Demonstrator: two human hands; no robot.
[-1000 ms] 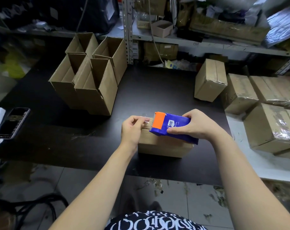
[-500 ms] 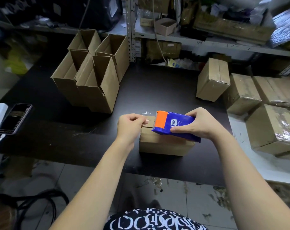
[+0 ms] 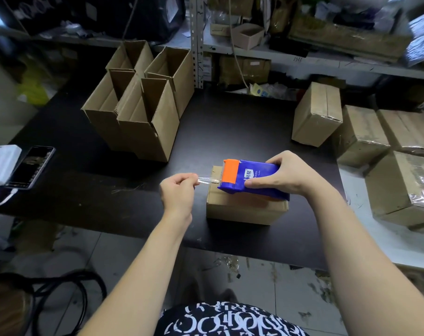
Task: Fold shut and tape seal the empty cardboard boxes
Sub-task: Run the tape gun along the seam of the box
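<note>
A small closed cardboard box (image 3: 242, 210) lies on the black table (image 3: 230, 132) near its front edge. My right hand (image 3: 282, 174) grips a blue tape dispenser (image 3: 254, 180) with an orange head (image 3: 229, 174), held on top of the box. My left hand (image 3: 178, 190) pinches the free end of the clear tape (image 3: 207, 179), which stretches leftward from the dispenser's head, past the box's left edge.
Several open upright cardboard boxes (image 3: 143, 110) stand at the table's back left. Sealed boxes (image 3: 317, 115) sit at the right and on a white surface (image 3: 366, 219). A phone (image 3: 29, 167) and white charger (image 3: 2, 163) lie at the left. Cluttered shelves (image 3: 279, 54) run behind.
My left hand has pulled the tape end leftward away from the dispenser, off the box's left edge. The dispenser stays on the box top in my right hand.
</note>
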